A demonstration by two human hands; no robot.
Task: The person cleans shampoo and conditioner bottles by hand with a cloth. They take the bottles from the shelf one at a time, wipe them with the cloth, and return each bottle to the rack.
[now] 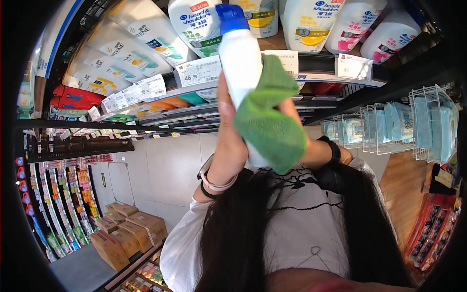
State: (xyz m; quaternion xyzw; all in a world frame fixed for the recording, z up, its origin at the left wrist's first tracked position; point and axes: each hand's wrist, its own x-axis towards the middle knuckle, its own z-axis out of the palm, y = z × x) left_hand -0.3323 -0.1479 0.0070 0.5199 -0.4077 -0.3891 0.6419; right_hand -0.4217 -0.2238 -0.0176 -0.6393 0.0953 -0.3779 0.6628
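Note:
A white shampoo bottle (241, 61) with a blue cap is held tilted in front of the shelf, its cap end up. My left hand (231, 138) is closed round the bottle's left side, thumb along it. A green cloth (275, 126) drapes over the bottle's right side and lower part. My right hand (290, 111) grips the cloth against the bottle; most of its fingers are hidden behind the fabric.
Shampoo bottles (314, 24) stand on the shelf just beyond, with white Pantene bottles (141, 34) at left. Price tags (198, 71) line the shelf edge. Wire baskets (433, 124) hang at right. Cardboard boxes (129, 233) sit at lower left.

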